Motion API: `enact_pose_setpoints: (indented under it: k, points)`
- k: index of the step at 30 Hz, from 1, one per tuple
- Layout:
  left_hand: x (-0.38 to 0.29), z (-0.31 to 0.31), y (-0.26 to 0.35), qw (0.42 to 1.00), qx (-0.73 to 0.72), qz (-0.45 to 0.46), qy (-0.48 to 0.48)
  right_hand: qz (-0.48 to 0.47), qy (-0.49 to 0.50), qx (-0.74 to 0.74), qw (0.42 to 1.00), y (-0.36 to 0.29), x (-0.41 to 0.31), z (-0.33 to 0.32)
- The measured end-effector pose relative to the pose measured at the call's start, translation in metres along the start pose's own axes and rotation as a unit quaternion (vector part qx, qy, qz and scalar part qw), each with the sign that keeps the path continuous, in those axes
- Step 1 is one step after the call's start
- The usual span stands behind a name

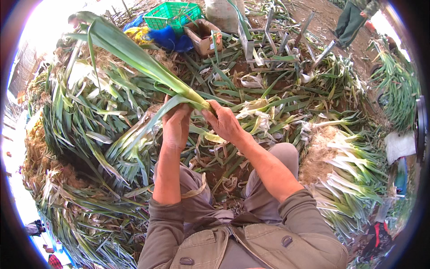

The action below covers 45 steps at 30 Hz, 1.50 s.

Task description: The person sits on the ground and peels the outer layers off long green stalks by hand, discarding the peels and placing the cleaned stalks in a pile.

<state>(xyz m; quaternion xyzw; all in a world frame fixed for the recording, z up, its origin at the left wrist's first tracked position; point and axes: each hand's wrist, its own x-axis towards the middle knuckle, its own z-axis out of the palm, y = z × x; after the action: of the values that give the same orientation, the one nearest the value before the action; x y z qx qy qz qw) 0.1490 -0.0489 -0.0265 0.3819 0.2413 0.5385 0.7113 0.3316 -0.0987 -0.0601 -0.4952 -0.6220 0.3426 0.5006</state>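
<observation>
My left hand [177, 126] is closed around a large leek or thick green onion [144, 62], whose broad leaves point to the upper left. My right hand [224, 121] grips the same plant at its pale stem, near the lower end. One long leaf [147, 124] hangs down over the left wrist. Unsorted leafy stalks [87, 134] lie heaped at my left. At my right, stalks with clean white stems [342, 168] and brown roots lie in a row. Torn leaves and peeled skins [255, 117] litter the ground before me.
At the top stand a green plastic crate [173, 15], a cardboard box [201, 38], a pale sack [224, 15] and blue netting [168, 38]. A metal frame [248, 47] stands among the leaves. Another person's legs [351, 25] show at the upper right, near a green bundle [398, 90].
</observation>
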Motion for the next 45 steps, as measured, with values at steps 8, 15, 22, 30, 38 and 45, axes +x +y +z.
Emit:
enact_pose_setpoints:
  k: [8, 15, 22, 30, 38, 45]
  points:
    - [0.010, 0.003, -0.022, 0.998, -0.012, -0.048, 0.040, -0.123, 0.122, -0.130, 0.976, 0.006, -0.010, 0.014]
    - [0.019, -0.019, 0.001, 0.958, -0.005, 0.074, 0.278, 0.233, 0.354, 0.150, 0.894, 0.027, 0.014, -0.045]
    - [0.008, -0.086, 0.066, 0.879, -0.038, 0.248, 0.405, 0.233, 0.395, 0.222, 0.861, 0.068, -0.005, -0.126]
    - [-0.012, -0.099, 0.093, 0.808, -0.116, 0.320, 0.481, 0.241, 0.601, -0.079, 0.758, 0.110, -0.001, -0.166]
    - [-0.033, -0.166, 0.124, 0.741, -0.119, 0.350, 0.560, 0.410, 0.477, -0.205, 0.750, 0.078, -0.032, -0.225]
    - [-0.019, -0.166, 0.099, 0.735, -0.136, 0.338, 0.571, 0.280, -0.072, -0.032, 0.957, 0.056, -0.018, -0.085]
